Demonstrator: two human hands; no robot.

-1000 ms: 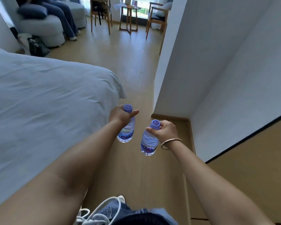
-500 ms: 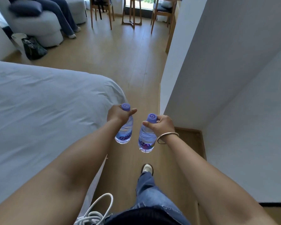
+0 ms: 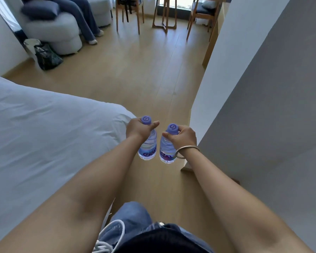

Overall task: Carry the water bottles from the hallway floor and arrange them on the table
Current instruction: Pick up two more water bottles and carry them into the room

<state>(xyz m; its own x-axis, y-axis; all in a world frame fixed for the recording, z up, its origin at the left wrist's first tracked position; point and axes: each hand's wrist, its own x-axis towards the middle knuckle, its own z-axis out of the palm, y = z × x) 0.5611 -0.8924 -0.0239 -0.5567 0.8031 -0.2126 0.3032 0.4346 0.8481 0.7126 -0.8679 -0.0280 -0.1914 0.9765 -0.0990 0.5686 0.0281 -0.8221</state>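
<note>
- The floor (image 3: 135,77) is pale wood plank with a soft sheen, running from the near passage to the far sitting area.
- The bed (image 3: 44,136) fills the left side, covered in a white sheet with soft creases and a rounded corner near the hands.
- The wall (image 3: 263,88) on the right is smooth, matt and white-grey, with a sharp vertical corner.
- The left hand (image 3: 138,127) is curled round the neck of the left bottle (image 3: 148,147), just under its cap, thumb out to the right.
- The right hand (image 3: 182,136) grasps the right bottle (image 3: 165,148) the same way at the neck; a thin metal bangle (image 3: 187,151) circles that wrist.
- Both bottles hang upright in the air over the floor, in the near middle of the scene, just beside each other, between the bed corner and the wall.
- Each bottle is small, clear ribbed plastic, full of water, with a round lilac cap marked by a white swirl and a label with purple lettering low down.
- Far ahead stands a small wooden table (image 3: 165,13) with crossed legs, only its lower part showing, flanked by wooden chairs (image 3: 128,13).
- At far left is a rounded, pale upholstered sofa (image 3: 62,33) with a dark blue cushion (image 3: 40,10); a seated person's legs in blue trousers show there.
- A dark bag (image 3: 47,57) sits on the floor beside the sofa.
- Blue denim and a white cord show at the near edge.
</note>
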